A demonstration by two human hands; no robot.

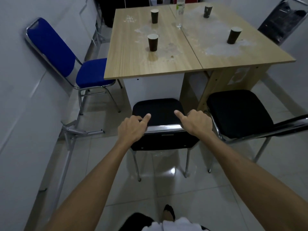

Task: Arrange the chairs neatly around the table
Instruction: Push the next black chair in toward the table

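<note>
Small white-walled room, pale tiled floor (166,194), wood table (166,64) at 12 o'clock with four dark cups (153,42) and a clear bottle (180,12) on top.

You stand at 6 o'clock behind the near black chair (159,110). Your left hand (132,129) grips the left end of its chrome back rail, fingers curled over it, index finger stuck out toward the seat. Your right hand (195,122) grips the right end the same way, index finger also pointing. Seat front sits just beside the table's white panel, roughly squared to the near edge.

Second black chair (240,112) at 3 o'clock of yours, near the table's wooden leg panel but turned askew, back rail angling off to the right. Blue chair (90,72) at 10 o'clock, seat partly under the left table edge, back close to the wall. Dark chair (283,20) at 1 o'clock, far right side; view there is poor, it looks pulled back from the table.

Progress, by my read: about midway. Your chair nearly placed, blue one passable. Left: finish pushing yours in, straighten the askew black one, check the far dark one.
</note>
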